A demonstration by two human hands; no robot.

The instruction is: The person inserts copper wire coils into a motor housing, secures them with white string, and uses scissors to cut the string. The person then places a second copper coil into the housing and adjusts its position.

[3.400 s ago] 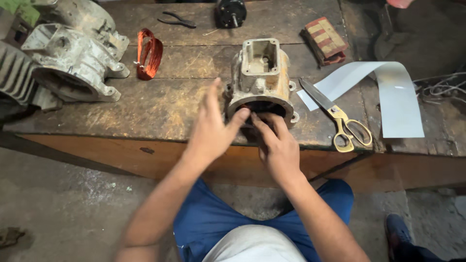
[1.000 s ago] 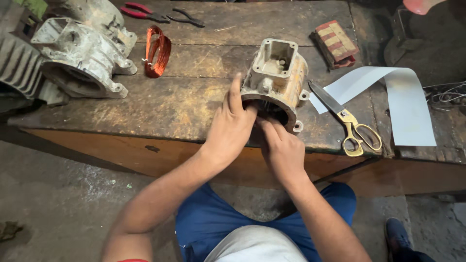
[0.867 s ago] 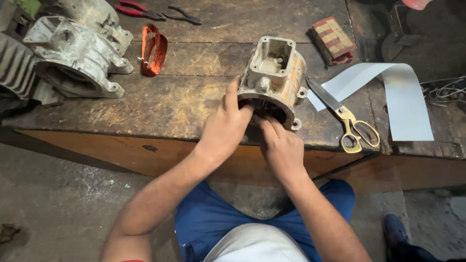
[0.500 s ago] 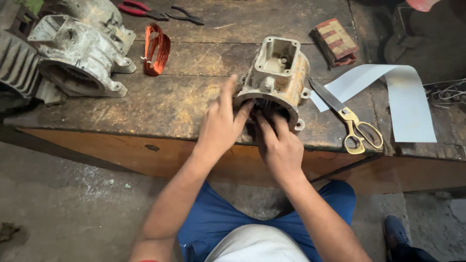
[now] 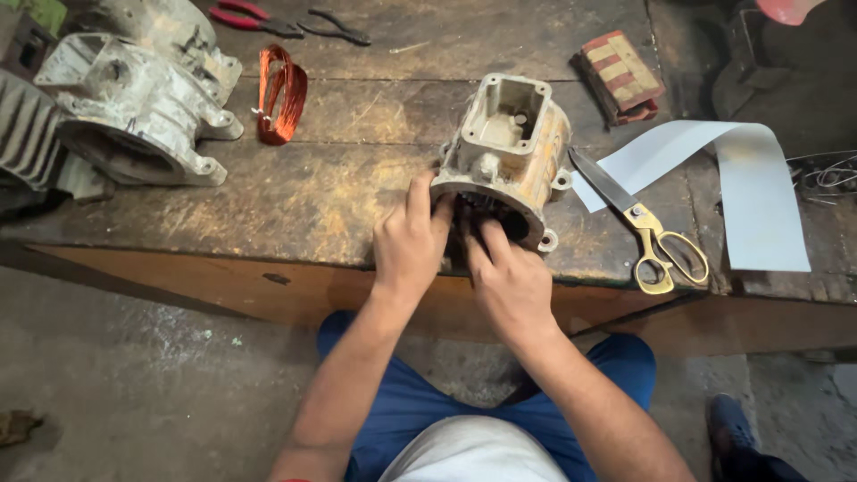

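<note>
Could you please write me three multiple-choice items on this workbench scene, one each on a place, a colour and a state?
1. Where do the scissors lie?
A. right of the motor housing
B. on the floor
C. on the copper wire coil

2. What colour are the scissor handles?
A. blue
B. gold
C. black

3. What are the left hand and right hand doing?
A. resting on the person's lap
B. holding pliers
C. fingers in the housing's open end

Answers: 1 A, they lie on the bench beside the housing; 2 B, the loops are golden; 3 C, the fingertips reach into the opening.

Dull cast-metal motor housing [image 5: 511, 152] rests on a rough, scuffed wooden bench [image 5: 295, 192] beside smooth paper strip [image 5: 759, 192].
</note>
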